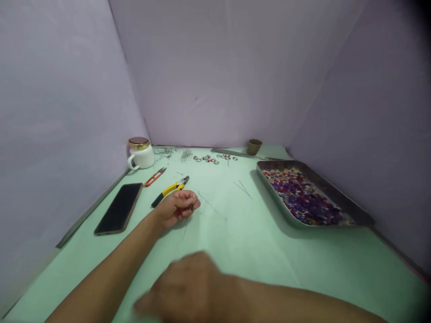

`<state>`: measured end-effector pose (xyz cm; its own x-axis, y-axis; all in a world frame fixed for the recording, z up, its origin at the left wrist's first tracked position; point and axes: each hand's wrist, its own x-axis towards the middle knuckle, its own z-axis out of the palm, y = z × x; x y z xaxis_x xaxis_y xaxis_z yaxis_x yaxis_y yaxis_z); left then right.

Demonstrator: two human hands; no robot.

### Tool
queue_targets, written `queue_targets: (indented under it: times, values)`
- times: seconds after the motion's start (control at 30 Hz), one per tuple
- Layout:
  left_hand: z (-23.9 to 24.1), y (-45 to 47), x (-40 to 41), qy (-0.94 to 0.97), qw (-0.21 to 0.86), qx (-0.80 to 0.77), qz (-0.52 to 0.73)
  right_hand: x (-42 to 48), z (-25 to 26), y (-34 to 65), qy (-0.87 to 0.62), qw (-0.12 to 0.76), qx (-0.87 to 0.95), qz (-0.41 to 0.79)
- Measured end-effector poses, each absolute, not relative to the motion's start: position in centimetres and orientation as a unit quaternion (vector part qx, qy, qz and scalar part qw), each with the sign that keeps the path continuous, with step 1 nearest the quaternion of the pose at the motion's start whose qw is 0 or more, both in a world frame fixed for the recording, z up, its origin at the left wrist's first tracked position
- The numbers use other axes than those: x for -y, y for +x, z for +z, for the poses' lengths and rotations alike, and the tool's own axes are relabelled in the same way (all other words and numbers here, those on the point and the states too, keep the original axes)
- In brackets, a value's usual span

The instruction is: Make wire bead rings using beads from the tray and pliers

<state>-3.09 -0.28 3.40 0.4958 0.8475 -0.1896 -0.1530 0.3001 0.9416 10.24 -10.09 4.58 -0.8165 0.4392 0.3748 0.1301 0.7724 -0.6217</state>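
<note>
My left hand [177, 207] rests on the green table, fingers pinched on a thin wire [187, 220] that runs down toward me. Just beyond it lie yellow-handled pliers [170, 189] and small orange snips [155, 176]. My right hand [188, 289] is low at the front, blurred by motion, its back toward the camera; its fingers are smeared and I cannot tell what they do. A metal tray [350, 207] full of purple, red and mixed beads sits to the right.
A black phone [119, 208] lies at the left. A white mug with a gold lid [140, 153] stands at the back left, a small brown cup [254, 146] at the back. Beaded rings [210, 159] and loose wires [243, 189] lie near the back and middle.
</note>
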Motion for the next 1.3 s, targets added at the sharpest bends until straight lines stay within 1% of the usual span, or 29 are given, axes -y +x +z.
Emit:
queue_targets:
  times: [0.03, 0.07, 0.1, 0.13, 0.2, 0.23, 0.27, 0.33, 0.4, 0.5, 0.57, 0.63, 0.73, 0.8, 0.87, 0.93, 1.1, 1.3]
  values:
    - [3.4, -2.9, 0.5, 0.479, 0.729, -0.352, 0.339, 8.8, 5.0, 11.5, -0.182, 0.336, 0.88, 0.284]
    - [3.4, -2.7, 0.6, 0.48, 0.738, -0.341, 0.331, 7.4, 5.3, 12.8, -0.253, 0.423, 0.826, 0.273]
    - [3.4, -2.5, 0.8, 0.48, 0.745, -0.332, 0.323, 6.0, 5.4, 14.0, -0.33, 0.477, 0.766, 0.277]
    - [3.4, -2.2, 1.0, 0.48, 0.753, -0.322, 0.315, 4.6, 5.3, 15.1, -0.402, 0.501, 0.707, 0.296]
    - [3.2, -1.7, 1.3, 0.48, 0.767, -0.303, 0.298, 2.3, 4.6, 16.6, -0.466, 0.473, 0.636, 0.394]
    - [3.1, -1.6, 1.4, 0.48, 0.773, -0.298, 0.289, 1.5, 4.1, 17.1, -0.462, 0.433, 0.618, 0.467]
    - [3.0, -1.4, 1.5, 0.479, 0.777, -0.296, 0.281, 1.0, 3.5, 17.4, -0.445, 0.391, 0.593, 0.545]
    - [2.9, -1.2, 1.6, 0.479, 0.775, -0.306, 0.276, 0.6, 2.5, 17.6, -0.395, 0.338, 0.545, 0.658]
    - [2.8, -1.0, 1.6, 0.487, 0.758, -0.331, 0.281, 0.8, 1.7, 17.5, -0.363, 0.328, 0.509, 0.708]
    - [2.8, -0.5, 1.6, 0.515, 0.699, -0.4, 0.295, 1.0, 1.1, 17.1, -0.378, 0.356, 0.466, 0.717]
    - [3.0, 0.1, 1.7, 0.543, 0.616, -0.473, 0.319, 0.9, 0.9, 16.8, -0.4, 0.385, 0.427, 0.714]
    - [3.1, 0.7, 2.0, 0.579, 0.511, -0.535, 0.342, 0.9, 0.7, 16.6, -0.418, 0.408, 0.395, 0.709]
    - [3.4, 1.6, 2.8, 0.631, 0.371, -0.586, 0.349, 1.0, 0.8, 16.4, -0.435, 0.424, 0.383, 0.696]
    - [3.6, 2.0, 3.4, 0.644, 0.297, -0.619, 0.337, 1.2, 0.9, 16.2, -0.439, 0.429, 0.386, 0.689]
    - [3.5, 2.3, 3.9, 0.646, 0.25, -0.646, 0.322, 1.4, 1.1, 16.1, -0.444, 0.433, 0.385, 0.684]
    - [3.4, 2.5, 4.2, 0.641, 0.229, -0.662, 0.313, 1.5, 1.1, 16.0, -0.447, 0.435, 0.385, 0.68]
    - [2.9, 2.7, 4.2, 0.635, 0.218, -0.671, 0.314, 1.7, 1.2, 15.9, -0.451, 0.442, 0.388, 0.672]
    - [2.8, 2.6, 3.8, 0.637, 0.247, -0.662, 0.308, 1.7, 1.1, 16.0, -0.417, 0.449, 0.41, 0.675]
